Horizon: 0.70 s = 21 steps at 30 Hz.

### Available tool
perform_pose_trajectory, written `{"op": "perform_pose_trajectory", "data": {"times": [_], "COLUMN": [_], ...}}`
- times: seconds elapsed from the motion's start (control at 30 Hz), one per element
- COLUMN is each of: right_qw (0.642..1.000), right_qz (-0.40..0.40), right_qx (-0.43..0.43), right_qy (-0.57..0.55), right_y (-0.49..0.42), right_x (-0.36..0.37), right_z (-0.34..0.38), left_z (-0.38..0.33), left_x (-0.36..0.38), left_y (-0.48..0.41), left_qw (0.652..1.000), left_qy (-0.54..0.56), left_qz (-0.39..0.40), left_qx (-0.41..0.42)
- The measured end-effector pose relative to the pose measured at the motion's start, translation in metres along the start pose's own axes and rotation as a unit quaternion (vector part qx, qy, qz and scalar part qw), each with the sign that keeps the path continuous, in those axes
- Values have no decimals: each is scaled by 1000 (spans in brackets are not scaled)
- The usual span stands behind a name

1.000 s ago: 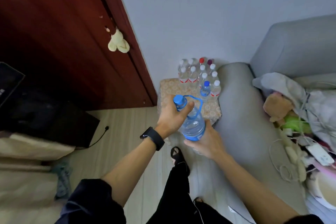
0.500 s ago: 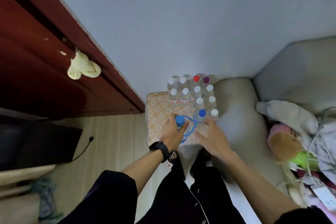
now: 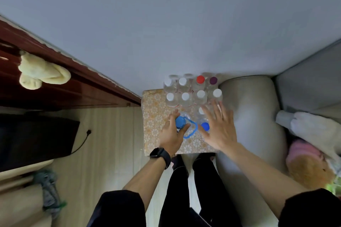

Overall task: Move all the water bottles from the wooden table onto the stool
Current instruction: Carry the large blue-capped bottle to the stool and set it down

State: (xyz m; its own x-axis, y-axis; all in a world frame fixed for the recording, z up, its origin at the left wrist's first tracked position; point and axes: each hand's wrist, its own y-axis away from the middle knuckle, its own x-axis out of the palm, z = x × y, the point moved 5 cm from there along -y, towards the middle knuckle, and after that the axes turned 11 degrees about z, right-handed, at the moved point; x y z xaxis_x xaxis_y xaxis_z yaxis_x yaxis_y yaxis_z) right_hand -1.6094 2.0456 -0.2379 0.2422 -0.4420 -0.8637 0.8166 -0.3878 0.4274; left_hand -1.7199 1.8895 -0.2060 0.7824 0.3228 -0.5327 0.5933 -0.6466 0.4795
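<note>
The left hand (image 3: 170, 137) is clamping its grip round the neck of the big bottle (image 3: 180, 122), which appears to be standing upright on the stool (image 3: 155, 116), just in front of the packed cluster (image 3: 185, 96). The right hand (image 3: 219, 131) is hovering flat, its grip apart, with fingers spreading over the small blue-capped bottle (image 3: 205, 126); whether it is touching, I cannot tell. Room is running short. A finger snagging the blue handle (image 3: 191, 131) on release, or the open hand brushing a cap, is risking tipping one bottle into its neighbours and sending several rolling off the stool.
</note>
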Motion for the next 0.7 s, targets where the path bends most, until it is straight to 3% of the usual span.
{"op": "perform_pose_trajectory", "data": {"times": [0.23,0.4,0.53,0.7], "right_qw": [1000,999,999,1000], "right_qz": [20,6,5,1], "right_qx": [10,30,33,27], "right_qy": [-5,-25,3,9], "right_y": [-4,-8,-12,-14], "right_x": [27,26,29,34], "right_z": [-8,-1,-3,-5], "left_z": [8,8,1,6], "left_x": [-23,-35,-26,-33], "left_y": [-42,-43,-41,-47], "left_qw": [993,998,995,992], "left_qy": [-80,-32,-77,-102], "left_qz": [84,7,58,61], "left_qx": [31,-56,31,46]}}
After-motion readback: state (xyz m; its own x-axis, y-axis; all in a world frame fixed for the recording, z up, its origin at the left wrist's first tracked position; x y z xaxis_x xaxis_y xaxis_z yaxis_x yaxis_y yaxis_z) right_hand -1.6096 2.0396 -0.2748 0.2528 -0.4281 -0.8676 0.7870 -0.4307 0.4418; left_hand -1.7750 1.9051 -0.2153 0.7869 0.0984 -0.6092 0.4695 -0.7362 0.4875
